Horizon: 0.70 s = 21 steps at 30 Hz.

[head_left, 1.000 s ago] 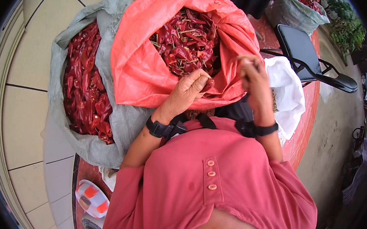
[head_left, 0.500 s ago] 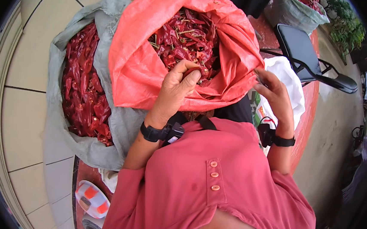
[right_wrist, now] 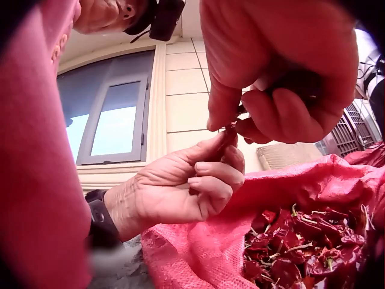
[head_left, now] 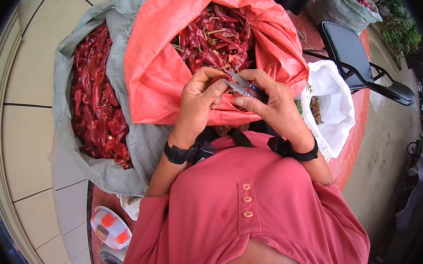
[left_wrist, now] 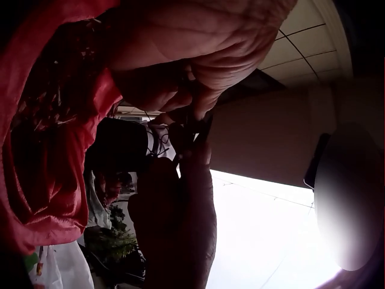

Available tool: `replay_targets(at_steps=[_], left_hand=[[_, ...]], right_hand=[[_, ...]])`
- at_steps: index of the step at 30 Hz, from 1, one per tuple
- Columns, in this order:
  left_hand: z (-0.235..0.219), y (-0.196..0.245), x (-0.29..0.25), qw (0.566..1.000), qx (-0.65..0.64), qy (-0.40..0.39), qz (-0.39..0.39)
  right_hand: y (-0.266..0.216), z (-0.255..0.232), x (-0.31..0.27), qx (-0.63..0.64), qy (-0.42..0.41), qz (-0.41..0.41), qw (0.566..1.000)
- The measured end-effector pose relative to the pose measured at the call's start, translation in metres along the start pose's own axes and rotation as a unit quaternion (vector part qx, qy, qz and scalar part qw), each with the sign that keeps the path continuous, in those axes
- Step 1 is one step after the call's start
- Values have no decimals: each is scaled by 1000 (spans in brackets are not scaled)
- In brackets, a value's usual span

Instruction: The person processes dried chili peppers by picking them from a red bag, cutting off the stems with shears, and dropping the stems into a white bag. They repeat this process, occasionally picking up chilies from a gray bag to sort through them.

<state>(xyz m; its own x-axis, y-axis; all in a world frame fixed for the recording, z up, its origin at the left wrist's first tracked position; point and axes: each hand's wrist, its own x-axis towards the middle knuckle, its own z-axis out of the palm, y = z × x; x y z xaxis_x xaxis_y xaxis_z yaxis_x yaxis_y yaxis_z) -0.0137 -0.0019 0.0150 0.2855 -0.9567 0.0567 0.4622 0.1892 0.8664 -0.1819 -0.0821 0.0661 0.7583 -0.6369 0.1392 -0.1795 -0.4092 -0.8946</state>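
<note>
Over the near side of the red sack (head_left: 154, 68), two hands work close to each other. The left hand (head_left: 196, 103) pinches a small dark red chili (right_wrist: 230, 127) between thumb and fingers. The right hand (head_left: 279, 106) grips small scissors (head_left: 238, 89), with thumb and fingers curled around them; the blades stand apart and point toward the left fingertips. Inside the red sack are many dried chilies (head_left: 209, 40), wrinkled, some with pale stems. Next to it, on the person's left, a gray sack (head_left: 143, 144) holds more red chilies (head_left: 93, 88). On the right side is a white bag (head_left: 339, 112) with small brownish pieces (head_left: 316, 110) in it, and near this bag is a black chair (head_left: 345, 45).
</note>
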Motion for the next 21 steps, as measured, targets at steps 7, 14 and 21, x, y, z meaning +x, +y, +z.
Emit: replay_targets(at_steps=[7,14,21], left_hand=[[-1,-3,-1,999,-15,-33,-7],[-1,1,1,989,116,-78,54],[-4,3,0,990,120,-79,11]], right_hand=[[5,-2,-8,129,-36,48,990],[18,2,-10,131,-34,-9,991],[14,-5,-8,122,-66,24,990]])
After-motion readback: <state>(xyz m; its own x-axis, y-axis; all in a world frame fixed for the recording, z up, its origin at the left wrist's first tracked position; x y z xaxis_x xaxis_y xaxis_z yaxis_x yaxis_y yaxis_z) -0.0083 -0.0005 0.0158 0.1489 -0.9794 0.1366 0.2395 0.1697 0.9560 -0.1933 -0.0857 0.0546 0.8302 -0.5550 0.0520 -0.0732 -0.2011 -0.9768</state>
